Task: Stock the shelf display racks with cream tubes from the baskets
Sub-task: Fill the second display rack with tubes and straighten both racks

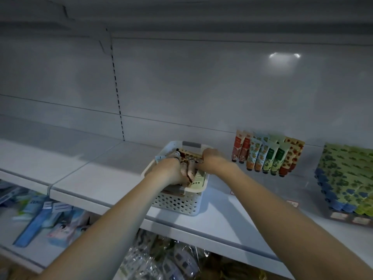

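Lower left of frame: blue pkgs (50, 217) lie on the lower shelf, blurred. Above them the white shelf (96, 178) runs across the frame, rising twd the left.

Centre: white perforated basket (177, 202) sits on that shelf near its front edge, grey handle at the far side. Cream tubes (191, 168) lie piled inside, caps mostly pointing away from you. Your left hand (168, 172) is down in the basket's left half, fingers curled round a bunch of tubes, grasping them. Your right hand (212, 160) is over the far right corner, fingers bent down among the tubes; can't tell if it's grasping one.

Bottom centre: cellophane packs (161, 259) under the shelf.

Right of basket: row of upright tubes (268, 156), red, blue-green, green, orange, caps down, in a clear display rack (262, 182) near the back wall. Far right edge: stacked green & blue tubes (347, 178), well apart from the basket.
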Demonstrator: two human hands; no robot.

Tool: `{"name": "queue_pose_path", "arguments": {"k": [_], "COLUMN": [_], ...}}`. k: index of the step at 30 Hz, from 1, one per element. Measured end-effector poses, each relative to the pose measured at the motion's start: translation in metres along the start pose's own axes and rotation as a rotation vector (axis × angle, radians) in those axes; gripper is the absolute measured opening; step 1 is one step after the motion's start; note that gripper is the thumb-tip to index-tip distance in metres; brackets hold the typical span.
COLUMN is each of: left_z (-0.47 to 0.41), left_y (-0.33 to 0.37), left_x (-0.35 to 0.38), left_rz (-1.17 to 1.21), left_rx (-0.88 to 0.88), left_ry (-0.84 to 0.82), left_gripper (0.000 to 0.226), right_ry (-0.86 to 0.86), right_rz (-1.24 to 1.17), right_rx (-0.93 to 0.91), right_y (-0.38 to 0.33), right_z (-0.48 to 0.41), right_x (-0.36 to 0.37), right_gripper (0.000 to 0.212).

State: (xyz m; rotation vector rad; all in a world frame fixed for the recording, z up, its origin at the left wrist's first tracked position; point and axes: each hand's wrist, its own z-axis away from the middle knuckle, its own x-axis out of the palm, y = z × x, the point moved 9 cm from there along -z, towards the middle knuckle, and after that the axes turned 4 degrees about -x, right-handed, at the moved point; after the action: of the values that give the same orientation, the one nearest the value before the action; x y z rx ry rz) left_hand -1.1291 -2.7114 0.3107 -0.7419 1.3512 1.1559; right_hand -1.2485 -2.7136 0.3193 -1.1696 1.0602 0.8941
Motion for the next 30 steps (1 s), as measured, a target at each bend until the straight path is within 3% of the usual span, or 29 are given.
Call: {"name": "queue_pose_path", "arguments": {"k": [4,8,12,17,19,22,25,27,30], "left_z": [-0.007,-0.018,-0.021,-0.024,-0.025,-0.012,-0.005,0.003,0.019], "left_y": [0.013,0.014,0.004,0.007,-0.002,-0.01,-0.022,-0.034,-0.047], "left_x": [0.002,0.003,-0.003,-0.012,-0.014,-0.018,-0.018,-0.02,-0.024], "left_rz": [-0.02,-0.032,-0.051,0.024,0.088,0.356,0.58,0.679,0.994], "left_rx": [-0.018,-0.025,-0.082,-0.024,-0.045,-0.046,-0.026,-0.052,-0.078], "left_ry": [-0.102,-0.11,-0.077,-0.08,-0.067,-0.099,-0.097,-0.051,0.016], "left_gripper": [0.023,0.039,0.056,0.039,0.043,0.027,0.03,0.019,0.017], "right_ry": [-0.048,-0.096,-0.074,0.014,0.068,0.106,0.148,0.188,0.299], "right_rz": [0.039,-0.045,-0.006,-0.14,-0.215,-0.308,-0.418,-0.55,-0.803], "right_rx": [0.05,0.083,0.053,0.003,-0.007,-0.019,-0.028,-0.02,-0.007], "right_y": [-0.001,-0.001,-0.002,0.001,0.002,0.001,0.005,0.01,0.024], "right_z": [-0.004,-0.004,0.002,0.001,0.002,0.007,0.015,0.021,0.035], "right_x": [0.005,0.009,0.003,-0.008,-0.015,-0.021,-0.027,-0.032,-0.045], "right_gripper": [0.025,0.048,0.025,0.019,0.02,0.02,0.033,0.038,0.028]}}
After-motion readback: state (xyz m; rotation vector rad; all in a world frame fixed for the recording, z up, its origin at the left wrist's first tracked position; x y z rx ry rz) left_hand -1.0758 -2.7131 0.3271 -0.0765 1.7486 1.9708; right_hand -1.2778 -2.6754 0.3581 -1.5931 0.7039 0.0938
